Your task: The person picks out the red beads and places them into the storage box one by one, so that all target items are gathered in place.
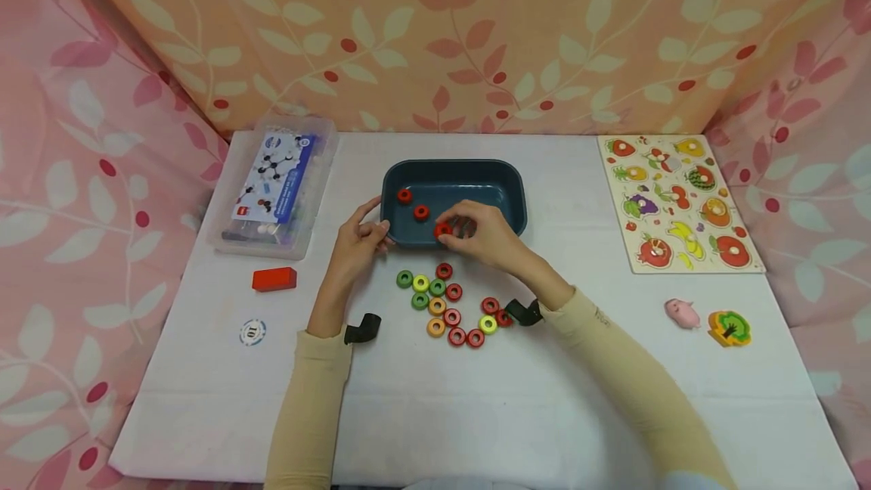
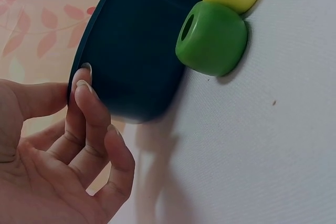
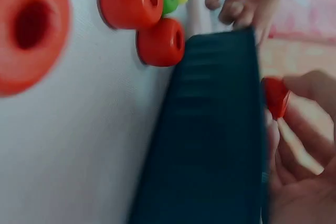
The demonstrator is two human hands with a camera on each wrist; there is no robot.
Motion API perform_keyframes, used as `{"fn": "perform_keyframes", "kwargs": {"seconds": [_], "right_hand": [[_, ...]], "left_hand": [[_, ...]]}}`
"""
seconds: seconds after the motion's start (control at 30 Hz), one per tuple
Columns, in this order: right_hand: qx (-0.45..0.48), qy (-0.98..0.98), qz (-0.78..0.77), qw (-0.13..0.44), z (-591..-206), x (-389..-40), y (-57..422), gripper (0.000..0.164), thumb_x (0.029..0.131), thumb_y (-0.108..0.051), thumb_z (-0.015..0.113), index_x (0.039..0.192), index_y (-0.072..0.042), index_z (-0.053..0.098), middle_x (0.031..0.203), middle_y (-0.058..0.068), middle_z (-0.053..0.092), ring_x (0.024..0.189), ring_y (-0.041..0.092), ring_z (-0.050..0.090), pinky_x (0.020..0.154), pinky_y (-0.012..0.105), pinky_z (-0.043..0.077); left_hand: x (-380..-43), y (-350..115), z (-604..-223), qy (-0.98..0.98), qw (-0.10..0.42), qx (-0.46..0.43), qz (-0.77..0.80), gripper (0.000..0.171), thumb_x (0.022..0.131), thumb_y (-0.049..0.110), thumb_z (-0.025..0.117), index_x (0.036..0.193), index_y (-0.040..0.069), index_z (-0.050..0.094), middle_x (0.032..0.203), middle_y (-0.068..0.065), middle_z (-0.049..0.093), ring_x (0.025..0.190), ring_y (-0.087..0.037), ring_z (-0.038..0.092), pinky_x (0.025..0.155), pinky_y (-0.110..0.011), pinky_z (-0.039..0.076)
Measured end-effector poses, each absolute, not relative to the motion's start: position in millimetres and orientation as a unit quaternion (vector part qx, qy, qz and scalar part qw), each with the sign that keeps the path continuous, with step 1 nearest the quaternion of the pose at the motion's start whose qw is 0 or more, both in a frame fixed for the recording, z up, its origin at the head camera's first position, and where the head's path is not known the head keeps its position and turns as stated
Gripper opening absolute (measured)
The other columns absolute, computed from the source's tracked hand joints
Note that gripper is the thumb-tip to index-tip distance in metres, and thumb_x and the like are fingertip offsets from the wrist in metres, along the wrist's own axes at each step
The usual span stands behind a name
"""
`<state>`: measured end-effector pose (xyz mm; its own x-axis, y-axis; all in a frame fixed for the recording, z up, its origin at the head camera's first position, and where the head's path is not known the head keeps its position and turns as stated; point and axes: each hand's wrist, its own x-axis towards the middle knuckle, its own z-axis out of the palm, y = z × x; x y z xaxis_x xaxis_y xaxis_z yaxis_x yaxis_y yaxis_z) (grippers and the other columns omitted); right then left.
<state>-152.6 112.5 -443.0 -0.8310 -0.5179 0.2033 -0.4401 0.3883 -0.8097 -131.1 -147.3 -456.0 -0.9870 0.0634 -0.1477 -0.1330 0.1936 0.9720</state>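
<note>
- Red ring (image 1: 443,232), near the frame's centre, pinched by the right hand (image 1: 486,234) just inside the near edge of the blue tray (image 1: 486,199)
- Best lowered to the tray floor before release, clear of the two red rings (image 1: 400,195) at upper left
- Left hand (image 1: 363,239) grips the tray's left end; firm hold should prevent sliding
- Loose rings (image 1: 432,293) on the tabletop (image 1: 578,399), lower centre; a raised wrist should spare them

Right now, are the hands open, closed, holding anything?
Left hand: closed, holding the dark blue tray by its rim.
Right hand: closed, holding a red ring.
</note>
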Motion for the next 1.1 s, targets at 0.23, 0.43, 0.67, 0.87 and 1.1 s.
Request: {"fn": "perform_keyframes", "kwargs": {"seconds": [0.23, 0.43, 0.67, 0.87, 1.1], "right_hand": [[-0.199, 0.882, -0.414, 0.107, -460.2, -187.2, 91.6, 0.019, 0.088, -0.014, 0.077, 0.105, -0.006, 0.074, 0.091, 0.005, 0.068, 0.076, 0.017, 0.062, 0.064, 0.028, 0.05], [-0.169, 0.887, -0.406, 0.142, -464.7, -204.7, 78.9, 0.027, 0.085, -0.006, 0.078, 0.11, -0.003, 0.071, 0.101, 0.011, 0.071, 0.09, 0.021, 0.066, 0.082, 0.035, 0.053], [-0.175, 0.856, -0.458, 0.161, -465.3, -207.2, 72.2, 0.04, 0.087, 0.003, 0.073, 0.126, -0.003, 0.063, 0.121, 0.013, 0.067, 0.099, 0.022, 0.07, 0.086, 0.034, 0.057], [-0.188, 0.842, -0.488, 0.136, -464.0, -204.2, 74.1, 0.035, 0.088, -0.002, 0.074, 0.122, -0.003, 0.065, 0.121, 0.011, 0.068, 0.106, 0.023, 0.069, 0.091, 0.033, 0.055], [-0.243, 0.84, -0.473, 0.105, -457.2, -188.2, 86.3, 0.031, 0.09, -0.011, 0.075, 0.119, -0.005, 0.066, 0.115, 0.009, 0.069, 0.104, 0.021, 0.065, 0.089, 0.034, 0.055]], "left_hand": [[-125.9, -142.1, -441.0, 0.772, 0.079, -0.023, 0.63, 0.053, 0.102, 0.009, 0.057, 0.152, 0.009, 0.042, 0.089, -0.035, 0.065, 0.074, -0.042, 0.061, 0.071, -0.033, 0.056], [-126.6, -141.7, -442.1, 0.769, 0.072, -0.025, 0.635, 0.052, 0.102, 0.01, 0.058, 0.152, 0.01, 0.043, 0.091, -0.038, 0.064, 0.074, -0.045, 0.06, 0.067, -0.03, 0.054], [-126.1, -142.8, -442.3, 0.769, 0.073, -0.031, 0.634, 0.053, 0.102, 0.011, 0.058, 0.152, 0.012, 0.042, 0.092, -0.039, 0.064, 0.076, -0.047, 0.059, 0.068, -0.033, 0.055], [-125.7, -142.9, -443.0, 0.769, 0.072, -0.029, 0.634, 0.052, 0.102, 0.011, 0.058, 0.152, 0.012, 0.043, 0.092, -0.039, 0.063, 0.074, -0.043, 0.06, 0.069, -0.033, 0.055], [-125.1, -141.9, -442.0, 0.773, 0.069, -0.03, 0.63, 0.051, 0.102, 0.01, 0.058, 0.151, 0.01, 0.044, 0.09, -0.037, 0.065, 0.072, -0.038, 0.061, 0.069, -0.034, 0.056]]}}
